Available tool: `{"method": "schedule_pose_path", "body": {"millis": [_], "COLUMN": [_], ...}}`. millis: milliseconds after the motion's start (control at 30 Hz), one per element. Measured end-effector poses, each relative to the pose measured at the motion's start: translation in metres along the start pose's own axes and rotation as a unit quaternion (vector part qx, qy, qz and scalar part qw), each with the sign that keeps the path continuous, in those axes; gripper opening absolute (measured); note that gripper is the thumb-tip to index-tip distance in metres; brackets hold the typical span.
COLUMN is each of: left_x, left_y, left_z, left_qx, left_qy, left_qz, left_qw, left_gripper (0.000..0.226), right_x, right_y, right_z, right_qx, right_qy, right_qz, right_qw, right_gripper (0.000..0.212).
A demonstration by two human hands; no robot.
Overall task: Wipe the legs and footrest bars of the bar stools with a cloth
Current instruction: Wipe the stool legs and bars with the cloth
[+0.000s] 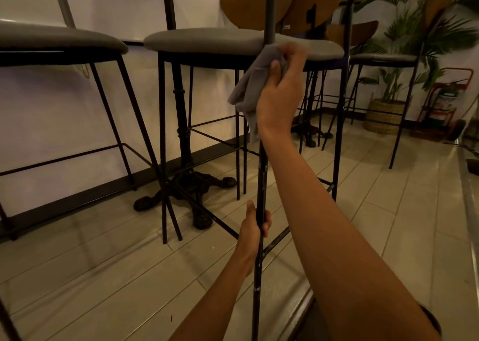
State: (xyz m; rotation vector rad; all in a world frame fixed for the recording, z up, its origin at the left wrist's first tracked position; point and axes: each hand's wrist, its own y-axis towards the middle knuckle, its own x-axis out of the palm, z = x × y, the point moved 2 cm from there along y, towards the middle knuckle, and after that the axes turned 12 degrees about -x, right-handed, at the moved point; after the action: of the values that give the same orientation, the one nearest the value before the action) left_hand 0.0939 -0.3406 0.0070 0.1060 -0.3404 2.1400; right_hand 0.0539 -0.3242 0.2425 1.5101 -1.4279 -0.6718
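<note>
A thin black stool leg (262,174) with chipped paint runs up the middle of the view. My right hand (281,89) is closed around its upper part with a grey cloth (252,86) wrapped on the leg, just below a grey seat cushion (207,41). My left hand (255,226) grips the same leg lower down, near where a footrest bar (276,241) joins it. The cloth's loose end hangs down to the left of my wrist.
Another grey-seated stool (59,40) stands at the left, more stools (383,58) at the right. A black cast-iron table base (186,185) sits on the tiled floor by the white wall. A potted palm in a woven basket (383,115) is at the back right.
</note>
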Motion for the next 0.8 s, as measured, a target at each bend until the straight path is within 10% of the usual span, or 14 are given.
{"method": "schedule_pose_path", "body": {"millis": [800], "left_x": [0.002], "left_y": [-0.01], "left_z": [0.008], "left_qx": [0.025], "left_qy": [0.03], "left_qz": [0.02], "left_qw": [0.999], "left_gripper": [0.054], "right_x": [-0.003], "right_y": [-0.018], "right_z": [0.014], "right_qx": [-0.002], "right_qy": [0.002], "right_qz": [-0.092], "right_qw": [0.996], "right_gripper": [0.044]}}
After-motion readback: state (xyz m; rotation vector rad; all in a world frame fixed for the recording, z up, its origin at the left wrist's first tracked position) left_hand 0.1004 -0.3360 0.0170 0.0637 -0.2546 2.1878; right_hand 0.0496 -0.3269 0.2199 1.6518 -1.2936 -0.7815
